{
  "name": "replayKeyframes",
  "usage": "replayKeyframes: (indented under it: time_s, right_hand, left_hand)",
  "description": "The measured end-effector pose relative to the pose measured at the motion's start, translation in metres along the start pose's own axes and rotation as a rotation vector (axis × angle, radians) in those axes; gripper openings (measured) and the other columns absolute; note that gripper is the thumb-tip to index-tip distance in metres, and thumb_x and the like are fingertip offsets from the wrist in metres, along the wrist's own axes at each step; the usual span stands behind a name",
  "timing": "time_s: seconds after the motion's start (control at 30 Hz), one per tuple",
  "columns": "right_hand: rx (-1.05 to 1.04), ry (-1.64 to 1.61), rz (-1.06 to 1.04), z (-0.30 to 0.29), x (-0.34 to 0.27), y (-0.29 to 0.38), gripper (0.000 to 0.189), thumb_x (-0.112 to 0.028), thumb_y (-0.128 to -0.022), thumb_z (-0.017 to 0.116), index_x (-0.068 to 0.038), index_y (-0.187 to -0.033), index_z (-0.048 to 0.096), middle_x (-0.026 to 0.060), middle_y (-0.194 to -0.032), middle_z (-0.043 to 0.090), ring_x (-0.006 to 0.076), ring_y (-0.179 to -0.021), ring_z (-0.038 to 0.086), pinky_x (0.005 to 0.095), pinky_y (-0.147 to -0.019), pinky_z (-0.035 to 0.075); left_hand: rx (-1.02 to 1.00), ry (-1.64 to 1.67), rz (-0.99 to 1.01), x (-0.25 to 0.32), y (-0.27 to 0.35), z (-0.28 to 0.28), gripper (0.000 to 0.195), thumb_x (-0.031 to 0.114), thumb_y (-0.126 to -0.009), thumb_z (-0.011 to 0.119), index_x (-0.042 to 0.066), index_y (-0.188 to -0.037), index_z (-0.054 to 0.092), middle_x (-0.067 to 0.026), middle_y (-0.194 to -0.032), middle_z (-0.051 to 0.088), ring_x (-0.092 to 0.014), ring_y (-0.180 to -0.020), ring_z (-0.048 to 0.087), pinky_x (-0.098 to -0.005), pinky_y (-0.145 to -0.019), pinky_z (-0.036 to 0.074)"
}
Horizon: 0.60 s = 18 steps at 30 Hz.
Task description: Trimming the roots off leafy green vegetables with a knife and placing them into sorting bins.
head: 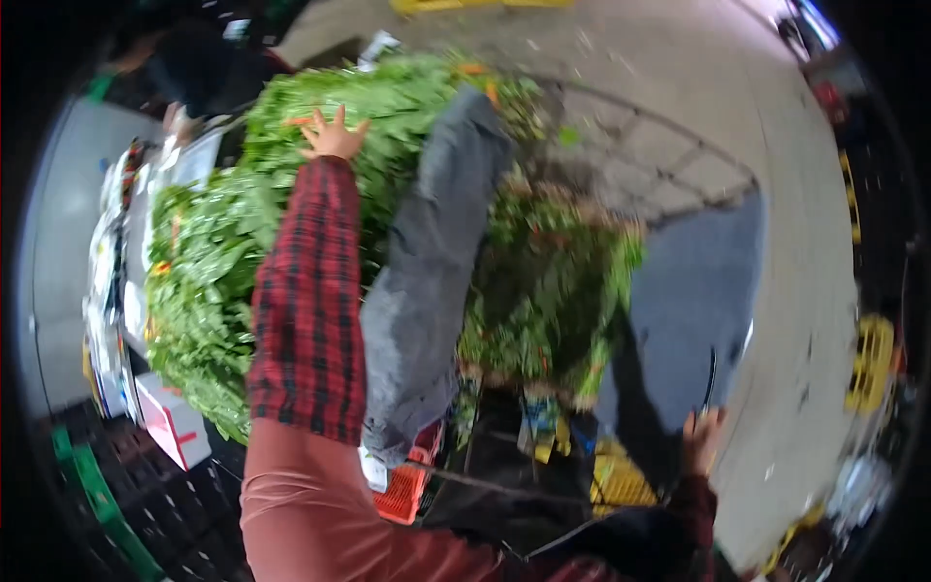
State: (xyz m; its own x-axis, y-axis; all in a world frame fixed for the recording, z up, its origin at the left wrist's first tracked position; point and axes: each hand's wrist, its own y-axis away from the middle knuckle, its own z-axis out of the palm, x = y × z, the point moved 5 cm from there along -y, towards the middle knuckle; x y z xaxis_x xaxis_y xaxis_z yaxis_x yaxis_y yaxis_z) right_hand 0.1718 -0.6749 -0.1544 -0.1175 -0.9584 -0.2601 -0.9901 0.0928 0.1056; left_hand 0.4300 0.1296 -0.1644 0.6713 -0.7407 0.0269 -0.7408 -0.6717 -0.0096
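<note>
My left hand (334, 138), fingers spread, rests on a heap of bunched leafy greens (211, 247) with orange ties. A red-and-black checked sleeve covers that forearm. Beside the arm, a long grey cloth (436, 276) lies folded across the greens. More bunches (545, 305) with their stems outward sit to the right of the cloth, within a wire-mesh cart (673, 174). Low on the right, my right hand (704, 440) is closed around a slim, dark, curved tool (712, 378); blur hides its exact kind. Behind this tool is a flat grey-blue panel or sheet (698, 291).
Another person in dark clothing (207, 69) stands at the upper left. Below are a red plastic crate (400, 491) and a yellow crate (618, 476). A white box with red edges (171, 425) stands left. Another yellow crate (869, 364) is at the far right.
</note>
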Motion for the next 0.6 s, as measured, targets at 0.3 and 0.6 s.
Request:
replayKeyframes:
  time_s: [0.3,0.6]
  right_hand:
    - [0.261,-0.216,-0.267,-0.031,-0.010,-0.087,0.033,-0.002,-0.093,0.056,0.004,-0.124,0.047,0.0158,-0.130,0.046,0.0192,-0.094,0.056,0.0302,-0.074,0.047]
    - [-0.051,-0.362,0.004,-0.002,-0.014,-0.165,0.026,-0.002,-0.090,0.059,0.006,-0.114,0.053,0.0158,-0.129,0.046,0.0131,-0.089,0.051,0.0239,-0.072,0.043]
  left_hand:
    - [0.753,0.419,0.777,0.213,0.121,-0.018,0.042,0.030,-0.089,0.058,0.005,-0.122,0.057,-0.0187,-0.128,0.054,-0.041,-0.123,0.044,-0.0512,-0.103,0.035]
    - [-0.788,-0.053,0.900,0.276,0.283,0.315,0.062,0.027,-0.086,0.061,0.000,-0.137,0.038,-0.0199,-0.139,0.043,-0.036,-0.126,0.043,-0.0441,-0.098,0.045]
